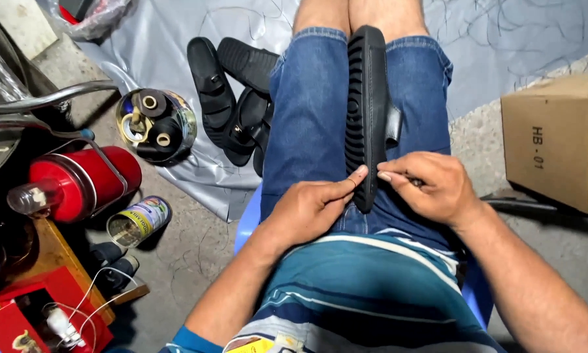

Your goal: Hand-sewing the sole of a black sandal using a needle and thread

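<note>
Between both hands (372, 189), ribbed black sandal (366, 111)

Grey sheet (176, 46) under black sandals (232, 98)

sandal (367, 111) on lap — hands (310, 208) flanking

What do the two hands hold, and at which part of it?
Both the left hand and the right hand pinch the near end of a black sandal standing on edge between the thighs.
</note>
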